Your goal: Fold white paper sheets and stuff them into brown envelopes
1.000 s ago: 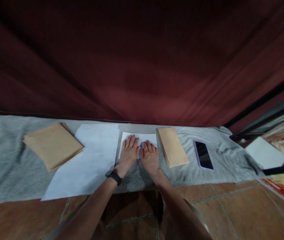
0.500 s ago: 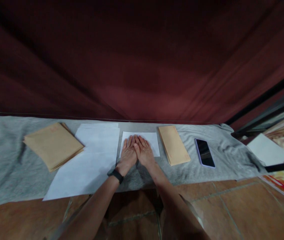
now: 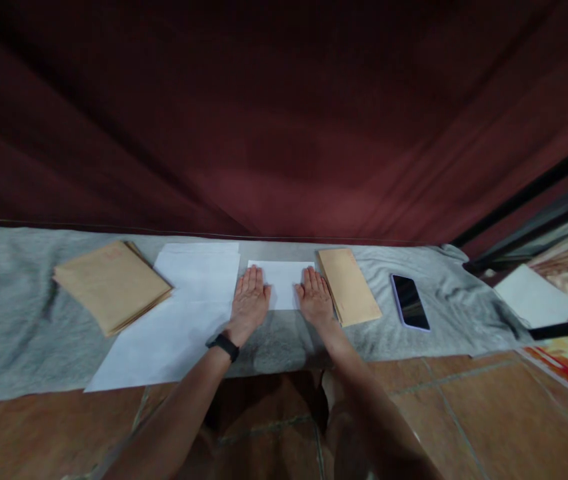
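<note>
Grey cloth [image 3: 24, 320] on floor, maroon curtain behind. Left hand [image 3: 249, 301] and right hand [image 3: 316, 297] press flat, fingers extended, on ends of folded white sheet [image 3: 282, 280]. Fold seems done; brown envelopes [image 3: 348, 285] just beside, unfilled.

Both hands lie flat, palms down, fingers together and pointing forward. The left hand [image 3: 249, 298] and right hand [image 3: 316, 298] are apart, forearms converging toward the body.
</note>
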Demonstrator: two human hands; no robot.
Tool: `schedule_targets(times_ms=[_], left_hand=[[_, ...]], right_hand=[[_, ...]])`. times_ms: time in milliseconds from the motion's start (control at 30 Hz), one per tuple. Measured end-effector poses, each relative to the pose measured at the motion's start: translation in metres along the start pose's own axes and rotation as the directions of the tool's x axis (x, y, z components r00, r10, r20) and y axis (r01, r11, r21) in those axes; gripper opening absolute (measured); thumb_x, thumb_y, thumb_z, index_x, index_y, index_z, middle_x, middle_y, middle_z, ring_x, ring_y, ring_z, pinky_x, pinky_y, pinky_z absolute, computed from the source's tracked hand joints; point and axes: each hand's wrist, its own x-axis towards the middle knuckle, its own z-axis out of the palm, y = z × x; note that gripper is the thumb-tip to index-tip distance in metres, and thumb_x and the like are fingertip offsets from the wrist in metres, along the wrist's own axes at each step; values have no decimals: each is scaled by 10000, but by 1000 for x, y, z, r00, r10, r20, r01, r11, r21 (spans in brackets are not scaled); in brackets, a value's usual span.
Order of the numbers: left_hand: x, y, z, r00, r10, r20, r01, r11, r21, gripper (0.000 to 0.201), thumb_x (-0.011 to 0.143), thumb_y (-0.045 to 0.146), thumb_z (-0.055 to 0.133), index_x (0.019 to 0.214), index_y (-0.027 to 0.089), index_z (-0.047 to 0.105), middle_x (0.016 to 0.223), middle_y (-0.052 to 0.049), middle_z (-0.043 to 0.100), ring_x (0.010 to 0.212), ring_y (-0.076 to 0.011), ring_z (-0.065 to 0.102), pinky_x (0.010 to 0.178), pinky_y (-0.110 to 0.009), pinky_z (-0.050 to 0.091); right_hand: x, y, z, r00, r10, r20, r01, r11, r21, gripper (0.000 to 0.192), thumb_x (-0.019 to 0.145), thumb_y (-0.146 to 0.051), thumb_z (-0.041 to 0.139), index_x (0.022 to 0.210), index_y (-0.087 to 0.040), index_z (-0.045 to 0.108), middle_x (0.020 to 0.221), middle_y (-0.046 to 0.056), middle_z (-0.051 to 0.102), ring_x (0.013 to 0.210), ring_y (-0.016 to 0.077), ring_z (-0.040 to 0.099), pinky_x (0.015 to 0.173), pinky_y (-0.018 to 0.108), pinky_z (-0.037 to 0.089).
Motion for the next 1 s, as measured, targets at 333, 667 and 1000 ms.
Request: schedule_targets(times_ms=[333, 667, 1000], left_hand=[[0, 17, -12, 998, -7, -63, 9, 999, 34, 590, 1000, 274, 335, 1546, 52, 348, 1643, -181, 252, 1540, -329, 190, 1249, -535, 176], [-2, 22, -7, 983, 139, 119, -152, 983, 107, 567, 985, 164, 274, 1539, 118, 386, 1635, -122, 305, 1543, -287, 190, 1253, -540, 147], [6, 11, 8, 999, -10, -35, 12, 999, 42, 601, 990, 283, 334, 1514, -8, 376, 1609, -218, 320, 1523, -297, 260, 1238, -471, 238]], right_hand=[[4, -8, -20, 1000, -16, -14, 18, 993, 115, 529, 1064, -320, 324, 1491, -31, 441, 1551, 201, 433, 1464, 293, 378, 1185, 484, 329], [24, -51, -18, 973, -155, 173, 109, 962, 252, 502, 1086, -352, 262, 1484, -145, 487, 1556, 89, 459, 1474, 213, 367, 1230, 422, 257], [34, -27, 9, 999, -26, 32, 23, 997, 79, 571, 1060, -406, 368, 1513, -64, 421, 1561, 195, 414, 1458, 303, 389, 1195, 490, 302]])
